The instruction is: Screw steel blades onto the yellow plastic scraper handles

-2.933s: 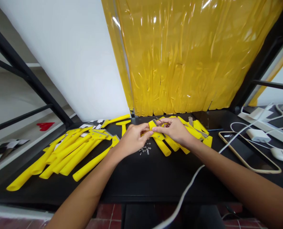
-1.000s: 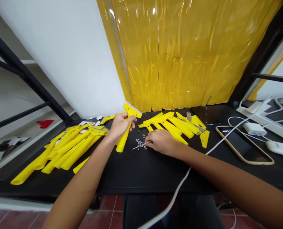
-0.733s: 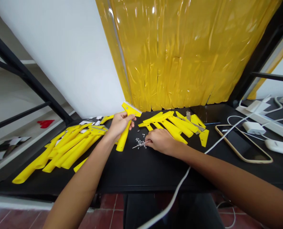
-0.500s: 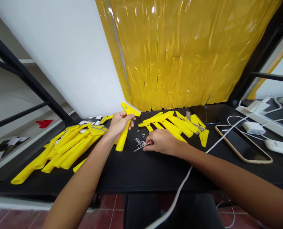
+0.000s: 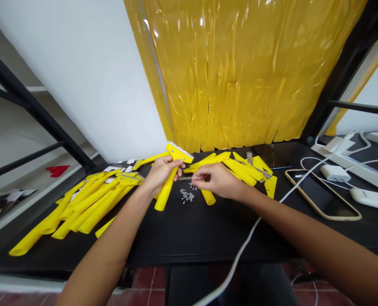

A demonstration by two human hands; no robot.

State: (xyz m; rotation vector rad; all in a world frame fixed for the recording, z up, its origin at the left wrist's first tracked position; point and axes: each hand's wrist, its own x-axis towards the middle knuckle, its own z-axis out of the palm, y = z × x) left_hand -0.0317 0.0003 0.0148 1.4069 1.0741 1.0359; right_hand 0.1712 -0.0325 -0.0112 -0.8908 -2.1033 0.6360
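My left hand (image 5: 163, 172) is closed around the handle of a yellow scraper (image 5: 166, 189). Its wide head, fitted with a metal strip and screws, points up and away to the right. My right hand (image 5: 219, 180) hovers over the black table, its thumb and index finger apart with nothing visible between them. Just left of those fingertips lies a thin grey metal piece (image 5: 185, 178), partly blurred. A loose cluster of small screws and nuts (image 5: 187, 195) sits between my hands. Beneath my right hand, a yellow handle (image 5: 208, 197) sticks out toward me.
Several yellow scrapers (image 5: 93, 199) are heaped on the left. More yellow scraper parts (image 5: 246, 170) lie behind my right hand. A phone (image 5: 322, 195), a white charger (image 5: 335, 173) and a power strip (image 5: 364, 163) occupy the right. A white cable (image 5: 249, 238) crosses the table's front edge.
My right hand has let go of the thin metal piece and moved slightly up, away from the screws. The scraper in my left hand has shifted slightly in the view.
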